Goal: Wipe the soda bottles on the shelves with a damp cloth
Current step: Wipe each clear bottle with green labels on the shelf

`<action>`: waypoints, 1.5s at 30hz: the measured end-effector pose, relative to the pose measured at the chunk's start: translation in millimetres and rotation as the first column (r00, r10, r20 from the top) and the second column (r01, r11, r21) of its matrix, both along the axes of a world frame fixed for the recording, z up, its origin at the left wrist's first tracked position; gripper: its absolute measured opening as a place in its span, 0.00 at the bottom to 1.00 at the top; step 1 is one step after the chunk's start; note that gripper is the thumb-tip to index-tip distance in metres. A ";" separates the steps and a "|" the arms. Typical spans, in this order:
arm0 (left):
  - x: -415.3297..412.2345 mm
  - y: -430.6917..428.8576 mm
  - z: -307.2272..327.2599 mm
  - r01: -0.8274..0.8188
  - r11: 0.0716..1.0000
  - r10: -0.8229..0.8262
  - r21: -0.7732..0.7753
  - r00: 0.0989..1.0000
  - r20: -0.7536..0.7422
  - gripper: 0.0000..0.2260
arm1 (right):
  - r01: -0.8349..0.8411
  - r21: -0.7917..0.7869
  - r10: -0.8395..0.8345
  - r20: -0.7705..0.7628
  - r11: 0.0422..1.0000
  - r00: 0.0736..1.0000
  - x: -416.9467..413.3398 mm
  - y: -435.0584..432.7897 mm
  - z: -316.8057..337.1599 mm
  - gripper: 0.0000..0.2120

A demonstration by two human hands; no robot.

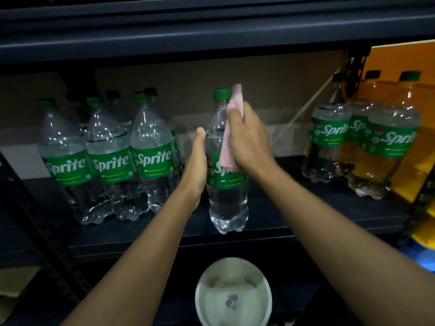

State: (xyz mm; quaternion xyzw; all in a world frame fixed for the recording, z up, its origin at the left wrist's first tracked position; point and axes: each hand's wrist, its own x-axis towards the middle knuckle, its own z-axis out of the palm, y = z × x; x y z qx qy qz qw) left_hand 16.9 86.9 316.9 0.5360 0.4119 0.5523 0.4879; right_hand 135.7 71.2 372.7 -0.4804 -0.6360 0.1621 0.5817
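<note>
pink cloth [227, 147] clenched in my right hand [247, 137], pressed on bottle [227, 201] shoulder; bottle upright at shelf [306, 222] front. left hand [196, 165] braces label side, fingers hidden, can't tell grip. seems full, heavy, slick: hold at label.

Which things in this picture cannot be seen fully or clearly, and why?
All in the head view.
1. Fingers of the left hand: hidden behind the clear plastic Sprite bottle with green cap.
2. Rear Sprite bottles at left: covered by the front three; number unclear.
3. Small object in the round white bowl: blurred.
4. Yellow packs at right: cut off by the frame edge.
</note>
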 end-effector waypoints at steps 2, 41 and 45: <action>1.9 -4.1 0.9 0.018 1.000 -0.018 0.003 1.000 0.009 0.35 | 0.004 -0.036 -0.003 0.011 0.999 1.000 3.2 5.7 17.0 0.16; 34.8 -11.3 -64.6 -0.199 0.971 0.206 0.134 0.978 -0.040 0.39 | -0.027 -0.094 -0.016 -0.426 0.995 0.904 8.2 -3.8 -137.4 0.19; 44.8 -7.9 -62.4 -0.229 0.973 0.230 0.043 0.973 -0.022 0.42 | 0.004 -0.167 -0.046 -0.246 0.986 0.968 23.1 -21.8 -162.8 0.27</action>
